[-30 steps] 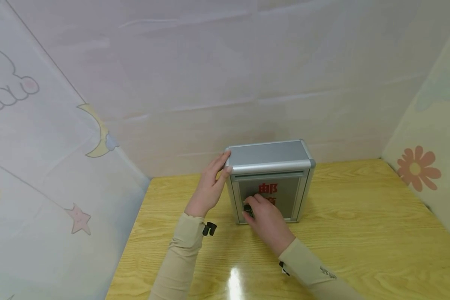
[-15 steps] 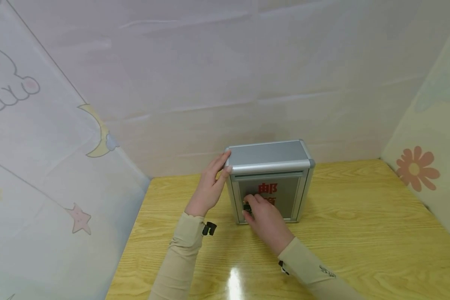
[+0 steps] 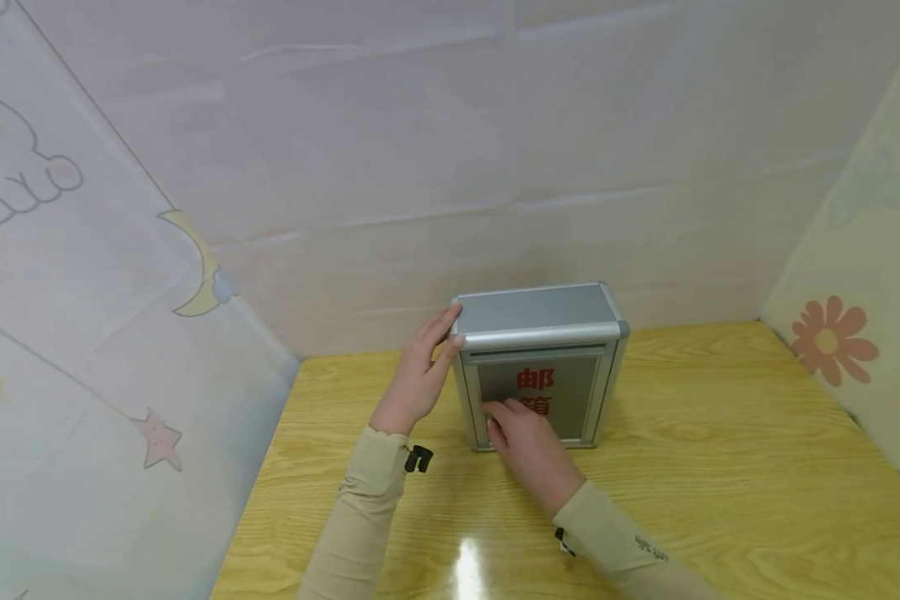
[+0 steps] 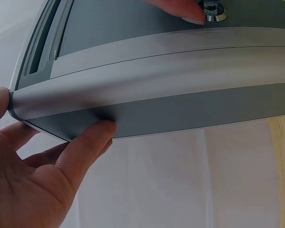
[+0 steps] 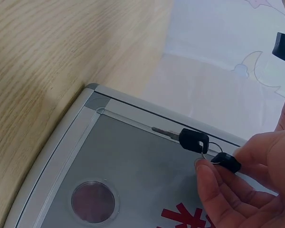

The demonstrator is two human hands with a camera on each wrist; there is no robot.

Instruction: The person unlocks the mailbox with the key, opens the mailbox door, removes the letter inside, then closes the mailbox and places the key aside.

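Two linked keys (image 5: 194, 140) are at the front of the mailbox (image 3: 543, 354); your right hand (image 3: 532, 450), slightly lower than a second ago, pinches one; your left hand (image 3: 411, 383), fingers spread, touches the mailbox's upper corner.

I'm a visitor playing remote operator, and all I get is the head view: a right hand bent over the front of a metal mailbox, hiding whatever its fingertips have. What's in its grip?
Observer: The right wrist view shows the right hand pinching a black key head.
Operator: Just that one key?
Observer: No, a second key hangs from it by a thin ring, its metal blade out in the open.
Operator: Is there a lock under there too?
Observer: Yes, the left wrist view shows a round metal lock on the front of the mailbox, right beside a fingertip.
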